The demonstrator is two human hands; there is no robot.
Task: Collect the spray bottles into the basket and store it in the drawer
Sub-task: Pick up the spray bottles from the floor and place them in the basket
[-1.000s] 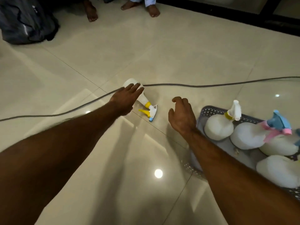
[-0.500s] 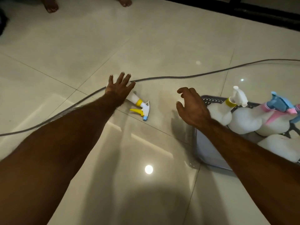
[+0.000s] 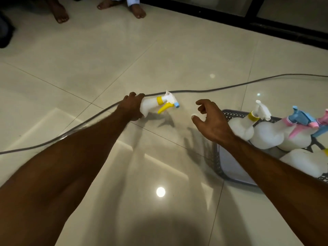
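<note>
Spray bottle (image 3: 152,105), white with a yellow collar, yellow trigger and a blue nozzle tip, is in the left hand (image 3: 132,108): the fingers (image 3: 136,95) curl round its body from the far side, and its nozzle points right, toward the basket. It seems lifted just off the floor (image 3: 168,55), with a shadow cast below it, though the head view does not settle whether its base still touches the tile. A grey cable (image 3: 230,87) runs across the floor right behind the bottle and passes under the left forearm.

The right hand (image 3: 211,121) hovers between the held bottle and the basket (image 3: 217,157), fingers loosely bent and spread, gripping nothing. The dark perforated basket sits on the floor at the right, partly hidden by the right forearm. Inside it lie several white spray bottles: one with a yellow collar and white head (image 3: 246,125) nearest the right hand, another with a blue-and-pink head (image 3: 300,119) beside it, and more toward the frame's right edge that are cut off.

At the top of the view, bare feet (image 3: 136,11) of other people stand on the glossy tiles, and a dark frame (image 3: 266,23) runs along the far edge of the floor. A round light reflection (image 3: 160,192) shows on the tile near the person.
</note>
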